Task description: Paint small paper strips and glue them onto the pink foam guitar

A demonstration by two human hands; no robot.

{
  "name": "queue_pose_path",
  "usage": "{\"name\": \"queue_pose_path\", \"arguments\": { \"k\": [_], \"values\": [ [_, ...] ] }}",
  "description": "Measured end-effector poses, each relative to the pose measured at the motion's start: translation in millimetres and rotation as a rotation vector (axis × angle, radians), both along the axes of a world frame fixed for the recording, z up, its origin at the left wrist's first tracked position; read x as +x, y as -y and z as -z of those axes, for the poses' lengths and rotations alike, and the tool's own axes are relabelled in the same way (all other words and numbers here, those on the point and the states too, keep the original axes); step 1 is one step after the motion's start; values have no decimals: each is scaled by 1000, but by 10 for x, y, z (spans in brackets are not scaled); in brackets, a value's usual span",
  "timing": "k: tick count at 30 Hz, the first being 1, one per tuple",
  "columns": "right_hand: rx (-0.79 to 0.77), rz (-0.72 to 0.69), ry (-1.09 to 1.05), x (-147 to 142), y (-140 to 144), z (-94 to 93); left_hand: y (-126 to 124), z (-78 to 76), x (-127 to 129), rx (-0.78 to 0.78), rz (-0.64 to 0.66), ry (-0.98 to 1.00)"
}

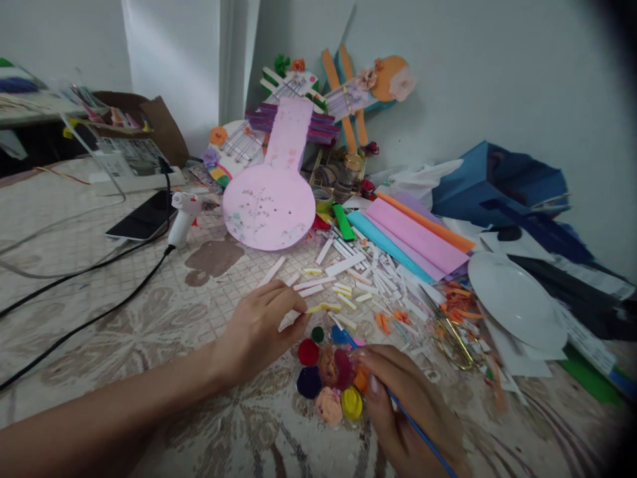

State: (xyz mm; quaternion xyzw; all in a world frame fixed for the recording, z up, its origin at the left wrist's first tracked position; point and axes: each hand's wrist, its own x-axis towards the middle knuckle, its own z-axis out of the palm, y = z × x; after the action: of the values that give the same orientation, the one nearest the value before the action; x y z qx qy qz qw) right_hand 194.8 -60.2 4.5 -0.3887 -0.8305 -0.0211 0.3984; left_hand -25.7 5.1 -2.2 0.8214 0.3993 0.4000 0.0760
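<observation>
Right hand [408, 405] fingers clamp a blue paintbrush [398, 401] over the paint palette [331, 378]; left hand [261, 328] fingers pinch a paper strip [311, 311].

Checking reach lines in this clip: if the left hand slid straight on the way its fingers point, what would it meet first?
The left hand points right, pinching a pale strip. Straight on, it would likely first meet the loose white strips scattered on the table, then the orange scraps; depth is hard to judge.

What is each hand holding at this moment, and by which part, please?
The left hand pinches a paper strip by its near end; the right hand grips a paintbrush mid-handle.
</observation>
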Motion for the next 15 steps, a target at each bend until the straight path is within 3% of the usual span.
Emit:
{"name": "queue_pose_path", "arguments": {
  "k": [4, 10, 15],
  "values": [
    [18, 16, 24, -24, -4, -21, 5, 15, 6, 11, 9, 12],
    [29, -66, 83, -27, 29, -8, 12, 14, 18, 33, 20, 49],
    [23, -18, 43, -41, 38, -16, 18, 0, 17, 52, 20, 31]
  ]
}}
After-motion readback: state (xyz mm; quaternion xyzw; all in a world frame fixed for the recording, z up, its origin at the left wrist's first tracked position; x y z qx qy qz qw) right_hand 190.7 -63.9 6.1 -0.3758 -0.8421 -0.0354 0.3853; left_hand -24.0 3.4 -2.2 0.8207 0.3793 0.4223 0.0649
